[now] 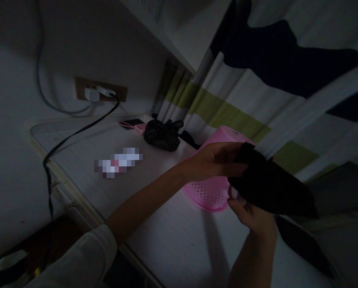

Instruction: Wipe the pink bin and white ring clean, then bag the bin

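Observation:
My left hand [215, 162] grips the top edge of a black cloth [271, 186] held above the white desk [173, 240]. Below it, my right hand [251, 214] pinches the same cloth at its lower edge, fingers closed. Behind both hands an upturned pink plastic basket [210, 192] with a perforated wall rests on the desk. The room is dim.
A black crumpled bag [163, 135] and a pink item [135, 127] lie at the back of the desk. A black cable [77, 134] runs from a wall socket [101, 93] over the desk's left edge. A striped curtain [257, 108] hangs on the right, and a shelf [181, 28] overhangs.

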